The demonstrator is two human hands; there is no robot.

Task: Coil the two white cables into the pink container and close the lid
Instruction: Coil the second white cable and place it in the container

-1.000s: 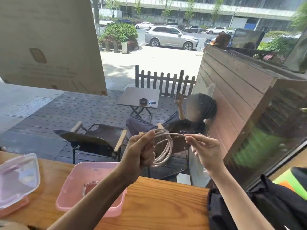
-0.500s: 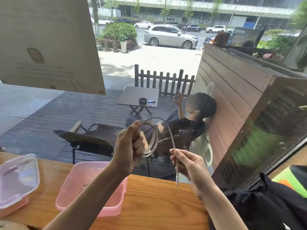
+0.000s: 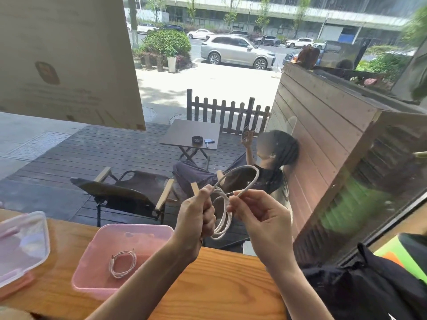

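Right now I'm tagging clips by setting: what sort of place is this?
Probably a café window counter: a wooden counter faces glass onto a decked terrace with a folding table, an ashtray and a street of parked cars beyond.

Left hand [image 3: 198,218] grips coiled white cable [image 3: 223,218] above desk [image 3: 221,287]; right hand [image 3: 261,218] pinches its end. Second coil [image 3: 122,264] lies in pink container [image 3: 97,280], lid [image 3: 20,245] off at left.
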